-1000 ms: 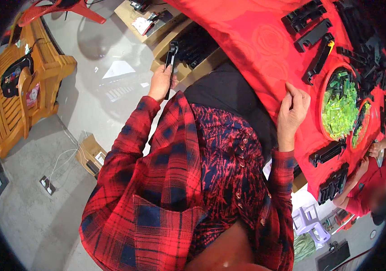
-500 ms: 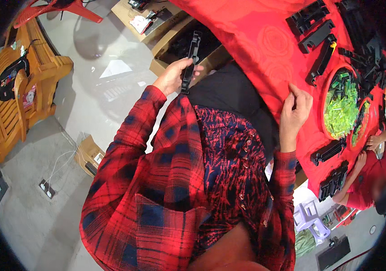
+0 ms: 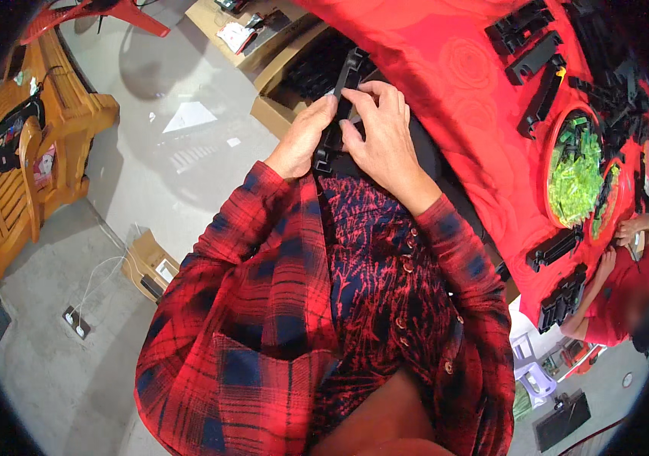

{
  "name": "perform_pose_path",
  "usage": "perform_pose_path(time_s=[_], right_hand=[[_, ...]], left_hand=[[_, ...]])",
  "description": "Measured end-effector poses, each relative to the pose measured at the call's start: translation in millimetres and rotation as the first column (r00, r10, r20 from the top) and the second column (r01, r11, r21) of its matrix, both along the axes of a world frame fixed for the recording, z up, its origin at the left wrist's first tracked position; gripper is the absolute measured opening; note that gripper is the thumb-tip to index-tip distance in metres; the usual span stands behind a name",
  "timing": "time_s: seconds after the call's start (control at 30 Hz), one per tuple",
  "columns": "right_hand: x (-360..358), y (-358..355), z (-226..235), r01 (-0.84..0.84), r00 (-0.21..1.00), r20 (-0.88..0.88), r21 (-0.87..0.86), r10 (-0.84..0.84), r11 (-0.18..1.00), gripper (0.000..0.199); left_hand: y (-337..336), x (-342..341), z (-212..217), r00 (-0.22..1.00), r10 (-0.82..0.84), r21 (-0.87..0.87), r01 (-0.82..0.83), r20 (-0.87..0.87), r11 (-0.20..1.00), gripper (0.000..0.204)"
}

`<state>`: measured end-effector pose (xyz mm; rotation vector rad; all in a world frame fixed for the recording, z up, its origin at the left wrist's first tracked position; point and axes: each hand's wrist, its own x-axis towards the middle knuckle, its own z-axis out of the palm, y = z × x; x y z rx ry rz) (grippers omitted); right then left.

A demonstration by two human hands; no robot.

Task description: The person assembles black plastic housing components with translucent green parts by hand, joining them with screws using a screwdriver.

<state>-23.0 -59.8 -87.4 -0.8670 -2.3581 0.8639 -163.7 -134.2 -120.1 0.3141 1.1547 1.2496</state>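
Note:
A long, narrow black plastic part (image 3: 351, 70) slants in front of my body, its two ends showing beyond my fingers. My left hand (image 3: 306, 139) is closed round its left side, thumb along the edge. From the right, my right hand (image 3: 387, 138) meets the same part with bent index finger and thumb; whether a small piece sits between those fingertips is hidden. Just behind the part stands an open cardboard box (image 3: 273, 114) with dark pieces inside.
The red-covered table (image 3: 461, 99) at right bears black plastic parts (image 3: 541, 99) and a red-rimmed basin (image 3: 549, 178) of green and yellow-green pieces. Beyond it a co-worker in a red shirt (image 3: 622, 292) has both hands at the table. A wooden bench (image 3: 43, 182) stands left.
My right hand has left the table's edge and come left to the black plastic part. My left hand, still gripping it, has shifted slightly right and the part slants more.

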Motion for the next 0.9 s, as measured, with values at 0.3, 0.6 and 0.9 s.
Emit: perform_pose_path(time_s=[0.3, 0.6, 0.9], right_hand=[[-11, -14, -13, 0.085, 0.951, 0.293, 0.052, -0.096, 0.995, 0.053], [-12, -12, -27, 0.034, 0.957, 0.288, 0.033, -0.041, 0.999, 0.046], [-14, -13, -44, 0.055, 0.97, 0.237, -0.018, -0.05, 0.998, 0.04]], left_hand=[[-7, 5, -10, 0.986, 0.09, -0.057, -0.083, 0.139, 0.995, 0.033], [-23, 2, -30, 0.986, 0.05, -0.073, -0.039, 0.161, 0.997, 0.034], [-27, 4, -48, 0.975, 0.149, -0.2, -0.115, 0.163, 0.973, 0.033]])
